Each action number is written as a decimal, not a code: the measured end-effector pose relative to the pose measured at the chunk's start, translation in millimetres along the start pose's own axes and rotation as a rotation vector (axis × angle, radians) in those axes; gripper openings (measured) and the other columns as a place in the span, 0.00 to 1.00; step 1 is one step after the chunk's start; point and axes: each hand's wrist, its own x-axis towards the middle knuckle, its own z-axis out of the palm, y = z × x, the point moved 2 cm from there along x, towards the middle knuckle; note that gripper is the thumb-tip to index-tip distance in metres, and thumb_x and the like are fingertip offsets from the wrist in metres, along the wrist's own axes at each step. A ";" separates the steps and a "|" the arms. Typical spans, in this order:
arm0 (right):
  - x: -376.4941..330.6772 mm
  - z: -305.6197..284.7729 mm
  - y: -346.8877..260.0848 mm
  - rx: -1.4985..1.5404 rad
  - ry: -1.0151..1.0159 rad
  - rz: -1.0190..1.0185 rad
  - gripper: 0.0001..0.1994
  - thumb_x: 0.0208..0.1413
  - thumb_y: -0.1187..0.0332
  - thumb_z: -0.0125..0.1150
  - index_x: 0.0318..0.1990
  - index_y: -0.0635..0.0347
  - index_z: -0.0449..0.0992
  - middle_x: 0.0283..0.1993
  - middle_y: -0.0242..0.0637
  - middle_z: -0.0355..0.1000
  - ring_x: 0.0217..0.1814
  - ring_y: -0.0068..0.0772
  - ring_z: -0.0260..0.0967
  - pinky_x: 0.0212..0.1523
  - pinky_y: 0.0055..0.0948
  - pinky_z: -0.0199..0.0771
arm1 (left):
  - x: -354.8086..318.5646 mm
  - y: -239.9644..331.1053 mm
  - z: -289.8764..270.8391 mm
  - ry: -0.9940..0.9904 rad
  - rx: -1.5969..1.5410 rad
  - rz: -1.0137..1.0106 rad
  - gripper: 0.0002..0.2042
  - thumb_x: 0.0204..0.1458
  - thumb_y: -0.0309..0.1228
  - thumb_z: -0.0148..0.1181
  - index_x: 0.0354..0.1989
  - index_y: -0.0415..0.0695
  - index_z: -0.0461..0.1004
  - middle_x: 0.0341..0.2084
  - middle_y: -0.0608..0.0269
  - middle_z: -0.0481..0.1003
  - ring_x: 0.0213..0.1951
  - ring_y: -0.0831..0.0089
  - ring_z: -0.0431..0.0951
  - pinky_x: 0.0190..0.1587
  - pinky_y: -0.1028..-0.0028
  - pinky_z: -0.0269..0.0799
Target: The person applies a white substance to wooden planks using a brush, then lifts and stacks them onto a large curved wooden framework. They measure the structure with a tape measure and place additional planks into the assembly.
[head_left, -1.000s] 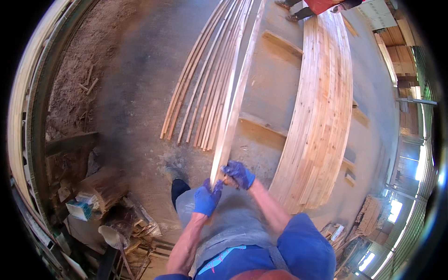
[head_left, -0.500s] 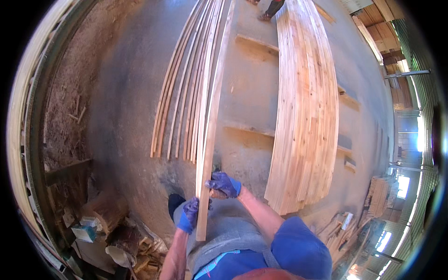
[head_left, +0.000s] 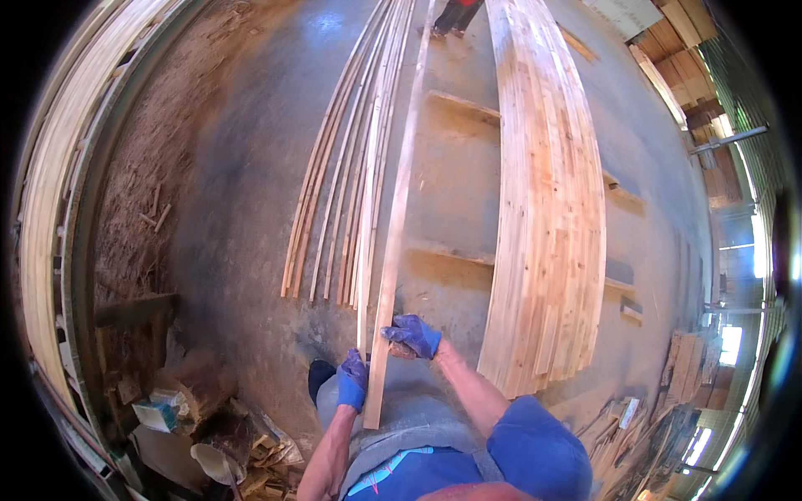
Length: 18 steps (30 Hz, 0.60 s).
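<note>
A long pale wooden board (head_left: pixel 401 200) stretches away from my waist toward the far end. My right hand (head_left: pixel 413 335), in a purple-blue work glove, is closed on its right edge near the close end. My left hand (head_left: pixel 352 380), gloved the same way, is closed at the near end of a thin wooden strip (head_left: pixel 364 275), just left of the board. Its fingertips are partly hidden. A narrow gap separates strip and board. Farther left, several more thin wooden strips (head_left: pixel 322 196) lie fanned out on the floor.
To the right, a wide row of boards (head_left: pixel 547 209) rests on wooden crosspieces (head_left: pixel 464 107). Another person's legs (head_left: pixel 458 17) stand at the far end. Wood scraps and a white bucket (head_left: pixel 219 463) sit at lower left; stacked timber (head_left: pixel 685 367) is at right.
The strip and board, close together before, are now apart; the board's far part has shifted right. My right hand has moved slightly right. The other person's legs have moved left.
</note>
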 end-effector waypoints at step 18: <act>-0.7 -7.1 19.5 -0.011 0.024 -0.118 0.19 0.59 0.54 0.60 0.27 0.63 0.72 0.22 0.31 0.64 0.27 0.20 0.60 0.30 0.32 0.64 | 4.1 -31.7 15.9 -0.056 -0.115 -0.004 0.20 0.64 0.42 0.50 0.29 0.36 0.75 0.20 0.65 0.71 0.25 0.77 0.67 0.29 0.69 0.66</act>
